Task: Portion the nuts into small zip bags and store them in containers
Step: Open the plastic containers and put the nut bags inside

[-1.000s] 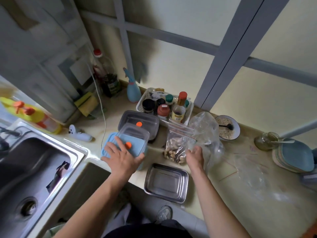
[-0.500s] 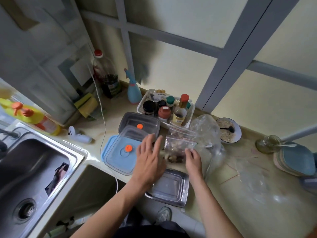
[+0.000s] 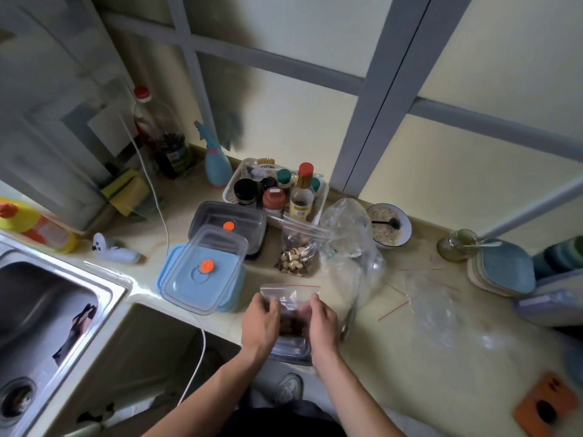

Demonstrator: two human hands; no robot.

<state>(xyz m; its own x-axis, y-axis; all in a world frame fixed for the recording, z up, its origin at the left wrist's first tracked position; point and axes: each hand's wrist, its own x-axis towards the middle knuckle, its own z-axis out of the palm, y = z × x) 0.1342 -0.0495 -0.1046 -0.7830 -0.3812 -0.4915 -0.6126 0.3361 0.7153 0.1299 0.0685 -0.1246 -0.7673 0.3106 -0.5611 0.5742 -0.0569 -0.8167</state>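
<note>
Both hands had come back toward the counter edge: left hand (image 3: pixel 260 320) and right hand (image 3: pixel 321 320) each pinched a side of a small zip bag (image 3: pixel 290 299) of nuts, held over the steel tray (image 3: pixel 291 350). Soft, light, slippery film (likely to sag); best gripped near the seal.

Left hand (image 3: pixel 260 323) off blue lid — both hands now grip small zip bag (image 3: pixel 291 305) over steel tray (image 3: pixel 291 350).

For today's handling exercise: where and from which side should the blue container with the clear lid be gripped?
Grip the blue container by its two long side walls under the lid rim, coming from above at the near end. The lid's orange knob is too small to lift by, and a grey container blocks the far end.
</note>
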